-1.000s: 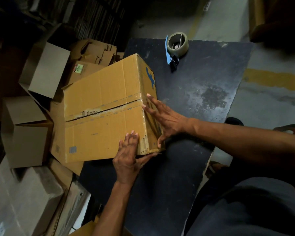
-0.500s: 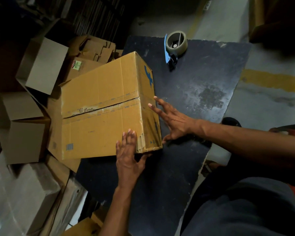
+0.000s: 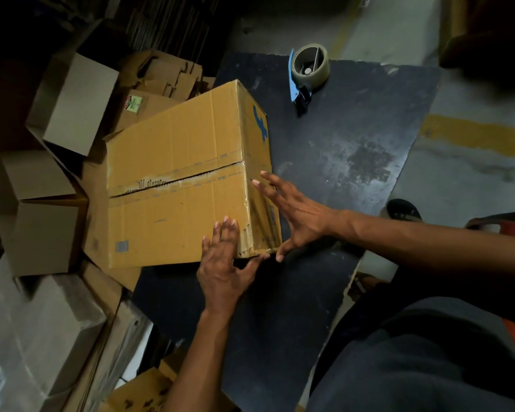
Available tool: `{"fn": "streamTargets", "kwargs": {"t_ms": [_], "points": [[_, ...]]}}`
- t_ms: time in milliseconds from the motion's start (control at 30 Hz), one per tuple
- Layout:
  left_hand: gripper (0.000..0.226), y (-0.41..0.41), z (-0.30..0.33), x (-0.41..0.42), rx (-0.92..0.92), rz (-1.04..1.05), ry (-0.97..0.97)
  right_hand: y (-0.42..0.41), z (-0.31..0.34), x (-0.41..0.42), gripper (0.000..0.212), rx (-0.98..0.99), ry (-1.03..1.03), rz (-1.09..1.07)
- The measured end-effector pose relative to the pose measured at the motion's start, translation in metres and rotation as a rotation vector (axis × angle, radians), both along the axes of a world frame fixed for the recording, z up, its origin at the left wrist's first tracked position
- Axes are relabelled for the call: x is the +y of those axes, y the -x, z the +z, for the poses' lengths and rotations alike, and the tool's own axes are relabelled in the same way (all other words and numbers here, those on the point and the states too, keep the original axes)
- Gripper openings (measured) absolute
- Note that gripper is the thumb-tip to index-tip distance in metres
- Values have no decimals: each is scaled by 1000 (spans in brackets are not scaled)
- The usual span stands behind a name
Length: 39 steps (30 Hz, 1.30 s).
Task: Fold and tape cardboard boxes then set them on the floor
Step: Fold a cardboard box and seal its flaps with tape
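A yellow-brown cardboard box (image 3: 179, 179) sits at the left edge of a dark board (image 3: 324, 203), its top flaps closed along a middle seam with old tape marks. My left hand (image 3: 223, 263) lies flat with straight fingers on the top face at the near right corner. Against the box's right side, my right hand (image 3: 298, 215) presses with spread, straight fingers. A tape dispenser (image 3: 308, 69) with a blue handle stands at the board's far edge, apart from both hands.
Several folded and open cardboard boxes (image 3: 51, 203) crowd the floor on the left. Flat cardboard (image 3: 137, 394) lies near my left forearm. Grey concrete floor with a yellow stripe (image 3: 476, 135) runs to the right of the board. A dark shoe (image 3: 403, 208) shows by the board's right edge.
The box has shifted slightly left over the board's edge, with both hands still flat on its near right corner and side. The tape dispenser has not moved.
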<state>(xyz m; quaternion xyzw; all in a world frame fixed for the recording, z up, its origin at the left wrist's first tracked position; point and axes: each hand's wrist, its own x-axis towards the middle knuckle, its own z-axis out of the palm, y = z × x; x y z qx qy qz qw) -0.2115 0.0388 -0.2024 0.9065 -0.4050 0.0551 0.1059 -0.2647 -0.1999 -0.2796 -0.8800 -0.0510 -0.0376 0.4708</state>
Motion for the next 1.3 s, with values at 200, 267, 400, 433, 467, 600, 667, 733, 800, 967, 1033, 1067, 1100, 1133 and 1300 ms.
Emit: {"fn": "streamTargets", "kwargs": {"t_ms": [200,267,400,433,467,600,667,733,800,967,1033,1067,1100,1133,1300], "points": [[90,19,16,-24,115,213,-60,5,-6,10,156,37,-86,-20],[88,23,19,-33,164,295,-54,4,-6,13,156,32,-104,-25],[74,31,21,-44,178,408,-46,-2,-7,15,156,29,-151,-43],[71,32,21,-45,169,413,-49,-4,-8,16,155,40,-168,-53],[68,33,21,-45,161,406,-45,-5,-8,17,154,55,-185,-65],[62,29,29,-41,181,368,-25,-4,-13,26,152,136,-241,-89],[57,22,39,-38,229,377,-13,-3,-17,30,152,184,-259,-81],[61,12,49,-32,265,334,-31,-2,-20,30,155,203,-234,-63],[83,6,56,-25,283,250,-109,1,-24,27,156,202,-201,-37],[99,2,49,-19,157,147,-171,1,-23,30,141,184,-317,-135],[94,3,40,-15,93,123,-136,-2,-20,36,142,172,-314,-175],[91,3,36,-13,80,104,-127,-2,-19,39,143,177,-314,-178],[89,4,32,-10,78,84,-125,-2,-20,41,143,186,-316,-179],[89,3,30,-8,89,67,-129,-2,-21,41,143,191,-320,-180],[104,-2,36,-4,237,83,-189,-5,-21,32,145,225,-338,-152]]}}
